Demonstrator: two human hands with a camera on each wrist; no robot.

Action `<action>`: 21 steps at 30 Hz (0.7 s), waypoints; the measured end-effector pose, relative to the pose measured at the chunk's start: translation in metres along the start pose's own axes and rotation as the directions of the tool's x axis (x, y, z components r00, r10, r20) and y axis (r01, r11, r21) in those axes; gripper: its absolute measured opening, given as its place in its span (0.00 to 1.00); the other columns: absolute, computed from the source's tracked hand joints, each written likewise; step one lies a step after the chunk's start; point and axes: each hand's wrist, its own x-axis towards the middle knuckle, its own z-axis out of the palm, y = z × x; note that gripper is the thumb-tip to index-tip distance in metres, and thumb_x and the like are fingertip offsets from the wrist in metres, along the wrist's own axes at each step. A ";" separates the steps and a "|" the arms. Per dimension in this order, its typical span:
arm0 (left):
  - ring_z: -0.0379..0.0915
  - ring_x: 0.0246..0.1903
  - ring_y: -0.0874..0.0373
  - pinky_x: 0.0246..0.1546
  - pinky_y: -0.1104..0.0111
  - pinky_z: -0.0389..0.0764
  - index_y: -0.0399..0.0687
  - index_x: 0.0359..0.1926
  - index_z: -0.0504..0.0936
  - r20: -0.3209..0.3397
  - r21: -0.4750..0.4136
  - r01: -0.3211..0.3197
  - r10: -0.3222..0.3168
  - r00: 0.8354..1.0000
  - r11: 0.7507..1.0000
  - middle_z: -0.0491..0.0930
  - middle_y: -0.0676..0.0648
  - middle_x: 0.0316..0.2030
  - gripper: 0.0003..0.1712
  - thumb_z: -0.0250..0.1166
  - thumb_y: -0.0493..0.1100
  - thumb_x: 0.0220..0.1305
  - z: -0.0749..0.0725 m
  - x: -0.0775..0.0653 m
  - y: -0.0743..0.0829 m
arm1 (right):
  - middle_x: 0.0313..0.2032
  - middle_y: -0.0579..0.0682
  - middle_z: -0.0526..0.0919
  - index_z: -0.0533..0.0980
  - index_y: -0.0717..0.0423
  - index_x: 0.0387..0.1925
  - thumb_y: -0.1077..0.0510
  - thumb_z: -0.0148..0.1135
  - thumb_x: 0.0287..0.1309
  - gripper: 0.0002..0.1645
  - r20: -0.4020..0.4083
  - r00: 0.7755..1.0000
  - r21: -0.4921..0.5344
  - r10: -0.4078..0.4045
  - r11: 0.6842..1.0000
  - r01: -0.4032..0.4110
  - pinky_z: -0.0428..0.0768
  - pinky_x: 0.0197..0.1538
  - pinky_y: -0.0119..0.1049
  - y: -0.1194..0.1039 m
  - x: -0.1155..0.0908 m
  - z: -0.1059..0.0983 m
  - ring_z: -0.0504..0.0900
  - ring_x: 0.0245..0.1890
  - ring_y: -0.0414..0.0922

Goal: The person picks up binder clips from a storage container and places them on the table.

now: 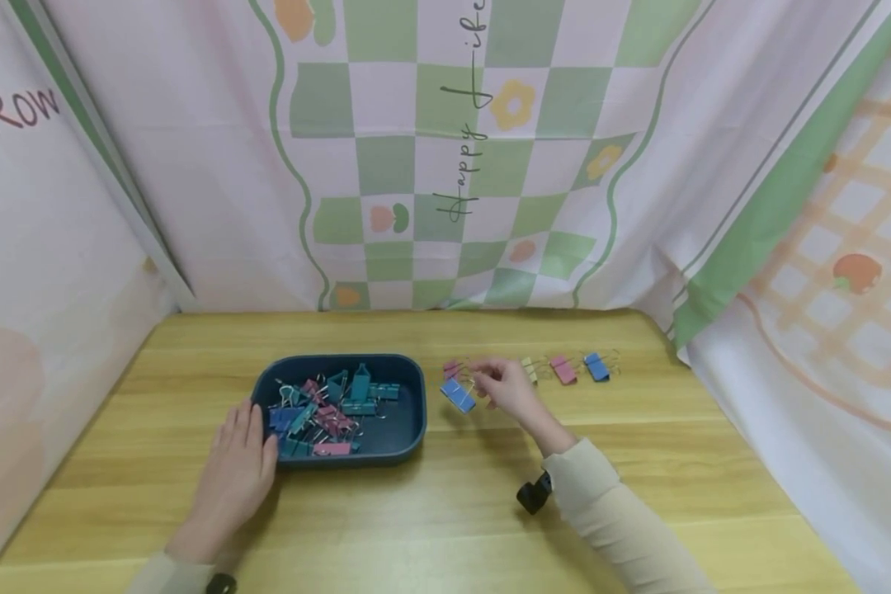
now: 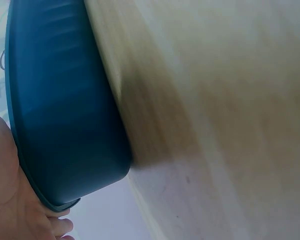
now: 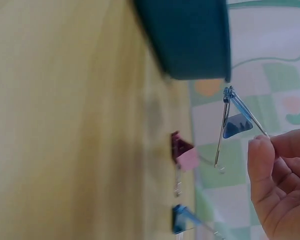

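My right hand (image 1: 508,388) pinches a blue binder clip (image 1: 458,396) by one of its wire handles. In the right wrist view that clip (image 3: 238,126) hangs above the table, its other handle loose. A pink binder clip (image 1: 452,369) lies just behind it. My left hand (image 1: 239,458) rests against the left side of a dark blue tray (image 1: 408,441), fingers fairly straight along the rim. Inside the tray lies a jumble of teal, blue and pink binder clips (image 1: 334,421). The left wrist view shows the tray's outer wall (image 2: 65,110) beside the hand.
To the right of my right hand, a yellow clip (image 1: 530,370), a pink clip (image 1: 563,370) and a blue clip (image 1: 597,367) lie in a row on the wooden table (image 1: 445,528). A patterned curtain (image 1: 453,165) hangs along the table's back edge.
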 end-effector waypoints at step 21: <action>0.37 0.65 0.31 0.63 0.45 0.39 0.20 0.65 0.48 0.006 -0.011 0.006 -0.005 1.000 1.000 0.43 0.25 0.65 0.34 0.39 0.47 0.72 0.001 0.000 -0.001 | 0.27 0.53 0.82 0.74 0.68 0.46 0.65 0.53 0.60 0.13 0.083 0.991 -0.015 0.101 0.995 -0.100 0.75 0.18 0.35 0.028 0.000 0.006 0.79 0.24 0.50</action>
